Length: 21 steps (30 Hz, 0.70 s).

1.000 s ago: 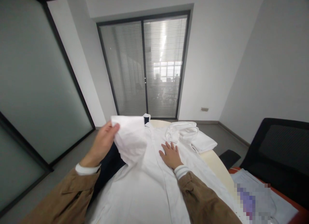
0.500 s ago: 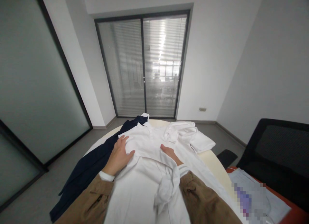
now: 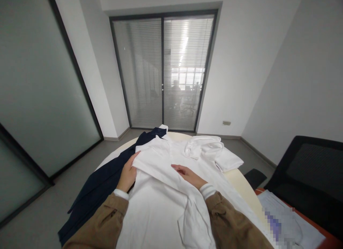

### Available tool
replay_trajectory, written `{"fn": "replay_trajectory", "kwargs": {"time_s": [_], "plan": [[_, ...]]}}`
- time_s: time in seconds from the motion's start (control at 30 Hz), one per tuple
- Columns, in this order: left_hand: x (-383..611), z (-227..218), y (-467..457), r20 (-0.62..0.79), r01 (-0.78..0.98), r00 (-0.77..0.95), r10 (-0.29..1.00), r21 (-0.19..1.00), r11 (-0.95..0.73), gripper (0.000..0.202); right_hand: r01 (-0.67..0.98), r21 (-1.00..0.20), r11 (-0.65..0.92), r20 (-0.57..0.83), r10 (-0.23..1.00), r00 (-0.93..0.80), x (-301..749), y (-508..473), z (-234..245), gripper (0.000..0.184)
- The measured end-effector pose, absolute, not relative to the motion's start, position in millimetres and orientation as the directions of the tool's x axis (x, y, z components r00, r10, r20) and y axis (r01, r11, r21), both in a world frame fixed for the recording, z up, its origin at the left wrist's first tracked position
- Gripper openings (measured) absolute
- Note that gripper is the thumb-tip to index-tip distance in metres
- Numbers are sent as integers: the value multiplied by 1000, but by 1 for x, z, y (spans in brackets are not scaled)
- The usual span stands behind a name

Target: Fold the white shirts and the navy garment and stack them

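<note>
Hands (image 3: 127,175) (image 3: 191,177) at white shirt (image 3: 152,209) on pale table (image 3: 245,184), blinds (image 3: 144,81) beyond.

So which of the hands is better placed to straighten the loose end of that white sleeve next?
Likely the right hand: it is over the white collared shirt, and the sleeve's loose end lies near the right forearm. The left hand is farther off, at the shirt's left edge.

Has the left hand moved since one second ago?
Yes: judged against the dark centre post of the glass panels, the left hand is now lower and farther right.
</note>
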<state>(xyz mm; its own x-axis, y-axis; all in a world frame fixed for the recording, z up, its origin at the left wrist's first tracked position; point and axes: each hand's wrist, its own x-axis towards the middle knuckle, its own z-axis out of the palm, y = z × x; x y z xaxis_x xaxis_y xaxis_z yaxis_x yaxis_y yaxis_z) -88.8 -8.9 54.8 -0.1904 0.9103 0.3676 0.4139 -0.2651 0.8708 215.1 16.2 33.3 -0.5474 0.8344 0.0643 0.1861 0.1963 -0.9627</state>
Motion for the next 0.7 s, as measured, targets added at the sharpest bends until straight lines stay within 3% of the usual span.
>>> {"fn": "replay_trajectory", "kwargs": {"time_s": [0.2,0.27,0.37,0.47,0.53,0.7], "plan": [[-75,69,-6,298,176,-235,925,949,-261,49,190,-952,239,73,783,-618,210,20,20,60],[-77,75,2,285,132,-251,925,957,-259,47,190,-947,259,99,797,-596,208,21,20,54],[-85,76,18,289,116,-298,910,957,-266,47,180,-933,312,224,894,-389,208,23,20,45],[-95,62,31,234,165,-352,906,969,-186,45,163,-933,319,300,945,-132,213,28,19,49],[-101,50,35,147,191,-335,931,978,-86,42,194,-942,275,259,960,-108,218,29,19,52],[-110,37,36,56,216,-331,942,976,18,37,268,-957,109,15,944,-329,226,21,28,58]]}}
